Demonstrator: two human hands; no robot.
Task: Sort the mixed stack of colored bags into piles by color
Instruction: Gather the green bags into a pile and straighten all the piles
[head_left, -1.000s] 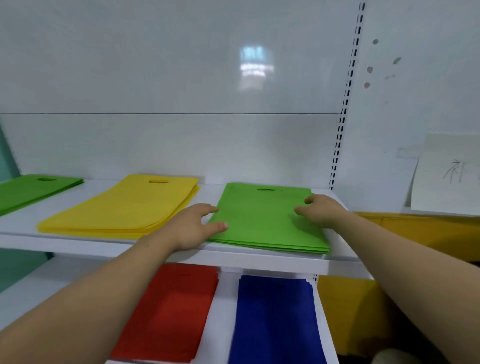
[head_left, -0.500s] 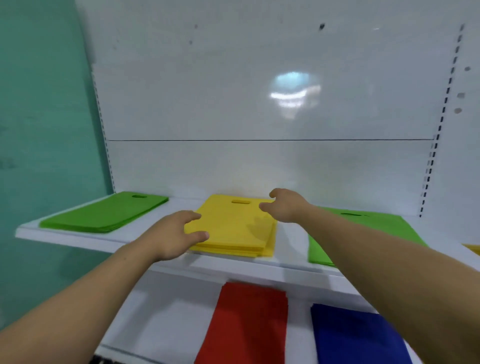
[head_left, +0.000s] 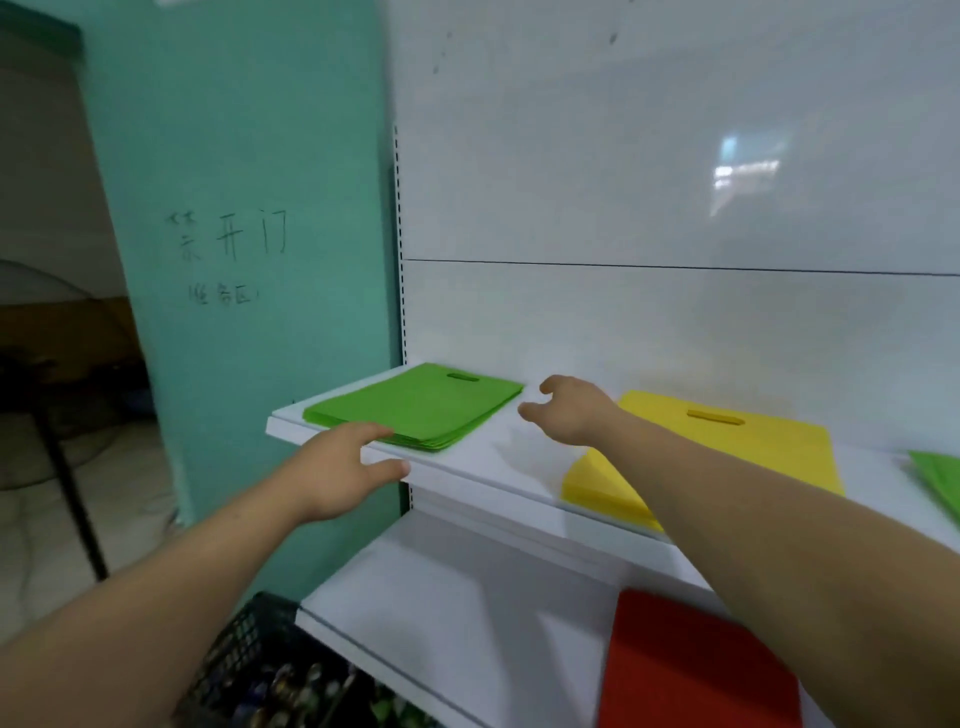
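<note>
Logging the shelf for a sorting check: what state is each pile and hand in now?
Left green pile, flat on upper shelf, front edges slightly fanned.
Yellow pile, flat, partly behind the right forearm.
Right green pile, only a corner shows.
Red pile, flat on lower shelf.
Left hand, open, fingertips at left green pile's front edge.
Right hand, loosely curled, empty, between green and yellow piles.

White shelving in front of me: glossy back panel (head_left: 649, 130), thin dark seam (head_left: 675, 266) across it, slotted upright (head_left: 399, 234) at left edge. Blurry light reflection (head_left: 745, 174) on panel. Upper shelf (head_left: 498, 460), lower shelf (head_left: 467, 623). Teal wall (head_left: 270, 130) at my left, handwritten characters (head_left: 228, 241) on it. Beyond it dim room, black stand (head_left: 72, 499), pale floor (head_left: 130, 493). Dark wire basket (head_left: 244, 665) below.
</note>
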